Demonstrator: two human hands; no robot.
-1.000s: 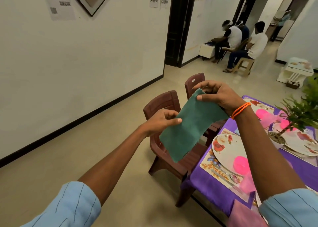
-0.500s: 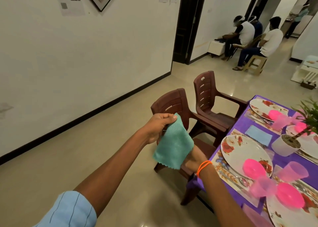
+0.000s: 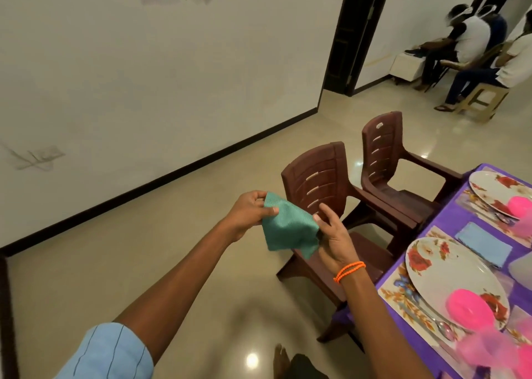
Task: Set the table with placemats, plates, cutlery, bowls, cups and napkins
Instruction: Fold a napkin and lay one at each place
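Head view: napkin step in hand. Person stands off the table's near corner, folding a teal-green woven cloth napkin (image 3: 289,230) in mid-air over the brown plastic armchair (image 3: 322,188), not yet over the purple-clothed table (image 3: 449,220). Left hand (image 3: 249,214) pinches the napkin's upper left edge, thumb on the front face, fingers curled behind it. Right hand (image 3: 334,237) is palm-up at the napkin's right side, fingers spread and mostly straight; fingertips (image 3: 316,217) touch the cloth's right edge, more supporting than gripping. I can't tell whether the thumb is under the fold. Napkin looks doubled, lower corner hanging loose. Nearest setting already has a floral-print placemat (image 3: 400,289), a white oval plate with red flowers (image 3: 443,269), a pink plastic bowl (image 3: 469,306) on it and a metal spoon (image 3: 443,328) beside it; a folded light-blue napkin (image 3: 485,243) lies just beyond. My read: next move needs the fold squared up and flattened, then a carry right to a setting that lacks a napkin. Risk: the loose corner falls open under a one-sided pinch.
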